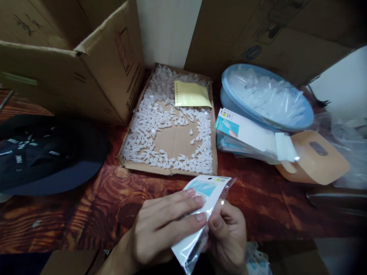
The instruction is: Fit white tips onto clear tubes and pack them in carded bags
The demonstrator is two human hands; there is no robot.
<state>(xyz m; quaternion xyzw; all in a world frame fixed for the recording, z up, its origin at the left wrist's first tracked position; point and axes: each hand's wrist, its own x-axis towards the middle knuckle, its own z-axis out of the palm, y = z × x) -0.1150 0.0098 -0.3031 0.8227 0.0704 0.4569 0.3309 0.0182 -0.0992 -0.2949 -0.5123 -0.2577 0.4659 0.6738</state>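
Note:
A clear plastic packet with a white and blue printed card [212, 188] is held at the front edge of the table, tilted. My left hand [169, 221] lies across the card's face, its fingers pressed on it. At the packet's right side, my right hand [229, 233] pinches the clear plastic edge between thumb and curled fingers. Just beyond the packet is a shallow cardboard tray [172, 140] with many small white plastic nozzle-like pieces [137, 141] around its sides. A yellow paper sheet [192, 94] rests on the pieces at the back.
A blue basin [226, 91] of clear plastic pieces stands back right. Before it lies a stack of carded packets [252, 133], beside an orange container [327, 164]. At left are a dark hat [51, 152] and a large cardboard box [109, 72]. More packets [258, 261] sit below the table edge.

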